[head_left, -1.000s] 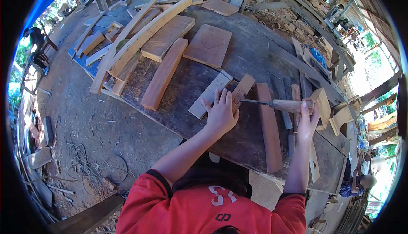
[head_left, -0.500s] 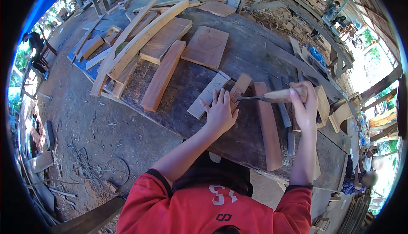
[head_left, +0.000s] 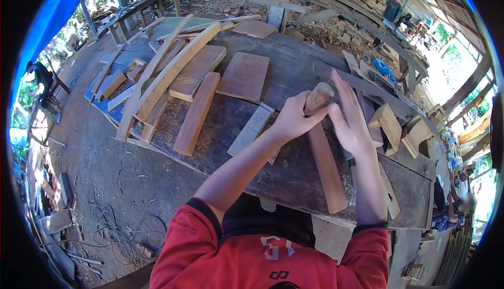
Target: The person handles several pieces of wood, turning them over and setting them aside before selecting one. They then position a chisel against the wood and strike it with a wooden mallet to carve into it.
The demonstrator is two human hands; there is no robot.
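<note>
While the left hand is closed in a fist around the lower part of a wooden tool handle, the handle's rounded butt sticks up out of the fist, tilted a little to the right, over the middle of the dark bench. The tool's metal end is hidden behind the hand and forearm, so what it rests on cannot be told. The right hand is open and flat, holding nothing, with its fingers stretched upward and its palm turned toward the handle. It is just beside the handle, and whether the 2 touch cannot be told. Below both hands a long reddish plank lies on the bench, running toward the near edge. Left of the fist lies a pale slat with pencil marks, and beyond it a flat board bears a drawn heart. Farther left are a thick brown plank and 2 long curved pale timbers laid across other offcuts. To the right of the open hand, small joined wooden blocks stand near the bench's far right end. A person is at the far left, well apart from the bench.
</note>
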